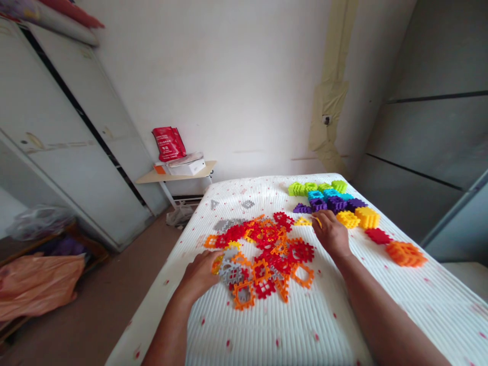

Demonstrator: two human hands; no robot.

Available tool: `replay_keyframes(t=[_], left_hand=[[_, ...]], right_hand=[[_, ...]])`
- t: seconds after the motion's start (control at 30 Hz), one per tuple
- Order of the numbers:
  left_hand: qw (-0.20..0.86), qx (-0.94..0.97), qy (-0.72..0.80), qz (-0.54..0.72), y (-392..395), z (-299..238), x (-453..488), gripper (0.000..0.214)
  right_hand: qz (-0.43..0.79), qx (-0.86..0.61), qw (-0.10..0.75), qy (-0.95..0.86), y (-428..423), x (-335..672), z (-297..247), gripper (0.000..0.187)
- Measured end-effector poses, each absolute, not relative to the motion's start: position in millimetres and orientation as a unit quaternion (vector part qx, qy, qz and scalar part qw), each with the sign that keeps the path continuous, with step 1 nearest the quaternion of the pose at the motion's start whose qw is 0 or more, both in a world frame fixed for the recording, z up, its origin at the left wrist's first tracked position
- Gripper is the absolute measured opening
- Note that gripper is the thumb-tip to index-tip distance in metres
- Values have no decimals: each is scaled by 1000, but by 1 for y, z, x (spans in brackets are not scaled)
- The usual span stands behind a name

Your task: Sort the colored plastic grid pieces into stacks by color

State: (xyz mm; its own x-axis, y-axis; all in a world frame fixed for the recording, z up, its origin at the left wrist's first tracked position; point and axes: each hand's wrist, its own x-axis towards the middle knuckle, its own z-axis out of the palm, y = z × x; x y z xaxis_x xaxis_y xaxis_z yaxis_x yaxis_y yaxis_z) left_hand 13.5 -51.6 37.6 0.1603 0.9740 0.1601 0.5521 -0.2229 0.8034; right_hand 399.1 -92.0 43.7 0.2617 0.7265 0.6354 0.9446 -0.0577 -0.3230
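Observation:
My left hand point(202, 272) is at the left edge of a mixed pile of flat plastic interlocking tiles. Its fingers are closed on a yellow interlocking tile point(217, 265), partly hidden by the fingers. Beside it lie grey tiles point(231, 273) and an orange square frame tile point(244, 296). Red tiles point(263, 234) fill much of the pile. My right hand point(331, 233) is right of the pile, fingers closed around a small yellow tile point(317, 221), mostly hidden. Just left of those fingers, yellow triangular tiles point(303, 221) lie on the bed.
Sorted stacks stand along the bed's right: green point(297, 189), blue point(331, 193), purple point(337, 204), yellow point(368, 217), red point(378, 236) and orange point(406, 254). Two grey tiles point(248, 204) lie beyond the pile. A small table point(147, 177) holds a red bag point(168, 144).

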Motion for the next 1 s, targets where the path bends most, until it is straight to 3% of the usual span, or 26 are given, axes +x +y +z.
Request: replay_keyframes(t=[0.13, 0.4, 0.57, 0.7, 1.0], left_hand=[[310, 708, 556, 306, -49, 41, 15, 51], [400, 706, 455, 367, -51, 74, 32, 62], [585, 587, 345, 441, -49, 77, 67, 65], [661, 492, 290, 487, -47, 70, 97, 62], [674, 442, 285, 520, -47, 56, 149, 52]], right_hand=[[-145, -708, 360, -590, -92, 400, 44, 31], [-151, -697, 361, -601, -92, 397, 42, 30], [-124, -704, 345, -608, -92, 393, 42, 29], [-105, -689, 357, -622, -93, 388, 42, 29], [89, -598, 447, -660, -99, 346, 42, 23]])
